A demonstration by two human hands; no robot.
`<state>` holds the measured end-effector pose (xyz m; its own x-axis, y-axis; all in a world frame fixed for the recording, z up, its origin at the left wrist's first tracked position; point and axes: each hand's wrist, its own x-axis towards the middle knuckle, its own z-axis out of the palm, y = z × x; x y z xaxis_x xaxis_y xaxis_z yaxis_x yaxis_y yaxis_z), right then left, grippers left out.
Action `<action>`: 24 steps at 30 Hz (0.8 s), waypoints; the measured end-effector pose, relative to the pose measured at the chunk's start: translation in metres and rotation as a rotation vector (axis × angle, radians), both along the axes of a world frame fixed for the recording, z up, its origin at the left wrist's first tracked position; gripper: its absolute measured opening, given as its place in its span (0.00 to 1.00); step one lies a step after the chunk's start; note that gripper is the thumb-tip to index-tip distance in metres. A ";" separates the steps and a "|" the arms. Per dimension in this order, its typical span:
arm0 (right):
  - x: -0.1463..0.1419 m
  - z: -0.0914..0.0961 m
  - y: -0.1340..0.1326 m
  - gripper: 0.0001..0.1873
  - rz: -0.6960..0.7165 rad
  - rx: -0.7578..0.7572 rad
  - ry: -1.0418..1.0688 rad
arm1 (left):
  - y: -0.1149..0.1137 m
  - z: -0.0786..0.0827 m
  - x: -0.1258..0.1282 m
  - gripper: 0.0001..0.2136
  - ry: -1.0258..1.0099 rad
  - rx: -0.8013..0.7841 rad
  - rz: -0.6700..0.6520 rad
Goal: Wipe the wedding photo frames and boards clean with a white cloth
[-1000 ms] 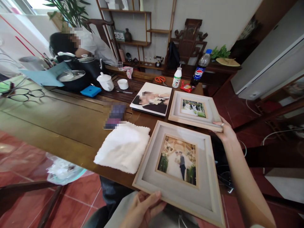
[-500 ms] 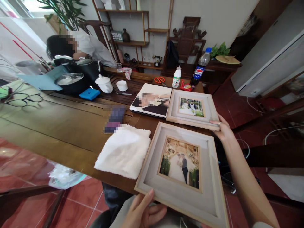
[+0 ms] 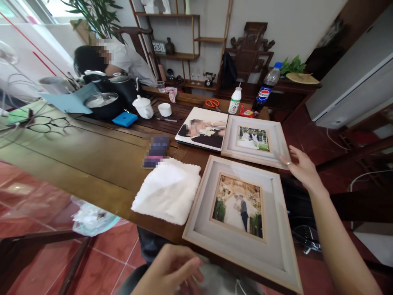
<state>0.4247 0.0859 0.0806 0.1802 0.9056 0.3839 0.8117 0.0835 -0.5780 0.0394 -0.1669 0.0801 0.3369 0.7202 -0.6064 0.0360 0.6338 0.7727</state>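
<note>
My left hand (image 3: 173,266) hovers at the lower edge of the view, just short of the large picture frame (image 3: 199,205); its fingers are loosely bent and apart, with nothing held. The large frame, pale wood with a couple's wedding photo (image 3: 238,207), lies face up at the near table edge. Beyond it lies a smaller matching picture frame (image 3: 229,141) with an outdoor photo. Beside that frame's right corner my right hand (image 3: 302,166) is open, fingers spread. A white cloth (image 3: 168,190) lies left of the large frame. A white photo album or panel (image 3: 201,129) touches the smaller frame's left side.
On the wooden table (image 3: 92,164) are a blurred-out phone (image 3: 156,150), a white teapot (image 3: 143,107), a cup (image 3: 165,109), orange scissors (image 3: 212,103), a milk bottle (image 3: 235,100) and a cola bottle (image 3: 265,90). Another person (image 3: 123,59) leans at the far side.
My left hand has let go of the large frame's near edge and drawn back. My right hand has released the smaller frame's corner and opened. The view has shifted slightly.
</note>
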 end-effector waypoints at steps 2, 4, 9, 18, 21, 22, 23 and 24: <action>-0.004 0.005 -0.019 0.32 0.006 -0.033 -0.051 | 0.005 0.004 -0.027 0.15 0.326 0.374 0.012; -0.008 0.006 -0.043 0.30 0.038 -0.034 -0.048 | 0.014 0.002 -0.050 0.10 0.687 0.791 0.098; -0.012 -0.009 -0.095 0.30 0.259 -0.234 0.247 | 0.046 -0.019 -0.073 0.23 1.146 1.318 -0.054; -0.045 -0.018 -0.118 0.29 0.364 -0.225 0.290 | 0.071 -0.022 -0.073 0.16 1.084 1.564 0.360; -0.049 -0.024 -0.115 0.26 0.323 -0.136 0.174 | 0.077 -0.015 -0.060 0.13 0.986 1.696 0.450; -0.051 -0.026 -0.115 0.25 0.313 -0.117 0.165 | 0.080 -0.013 -0.053 0.13 0.961 1.722 0.431; -0.053 -0.027 -0.115 0.25 0.304 -0.104 0.163 | 0.082 -0.012 -0.047 0.14 0.941 1.738 0.401; -0.055 -0.029 -0.116 0.24 0.296 -0.091 0.161 | 0.085 -0.012 -0.040 0.14 0.925 1.748 0.370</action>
<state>0.3699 -0.0299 0.0515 -0.0439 0.9570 0.2867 0.6574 0.2437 -0.7130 -0.0010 -0.0822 0.0684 0.1195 0.5608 0.8193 0.7766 -0.5669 0.2748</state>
